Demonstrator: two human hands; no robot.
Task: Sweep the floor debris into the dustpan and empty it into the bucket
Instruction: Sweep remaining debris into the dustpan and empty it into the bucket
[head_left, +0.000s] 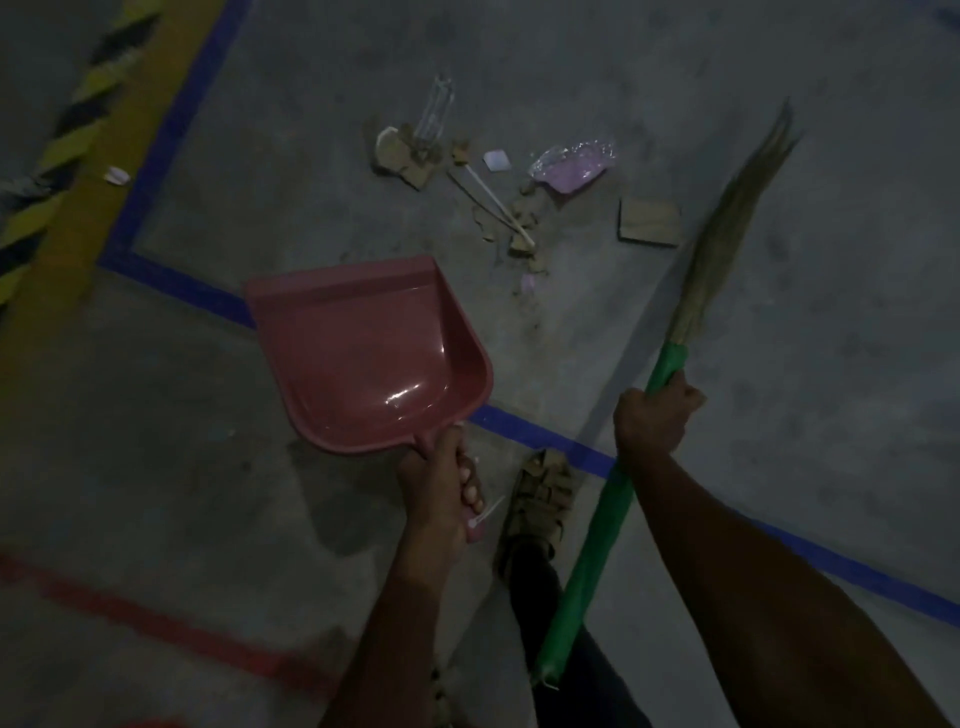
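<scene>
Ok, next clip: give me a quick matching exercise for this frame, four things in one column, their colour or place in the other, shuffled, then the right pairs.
Things:
1. dustpan
2. broom handle
3. cardboard piece
4. floor tape line

Descriptions:
A. blue, running across the concrete
B. pink, held in the left hand
C. lying flat at the right edge of the debris
D. green, gripped by the right hand

Pairs: 1-B, 2-D, 3-C, 4-A
</scene>
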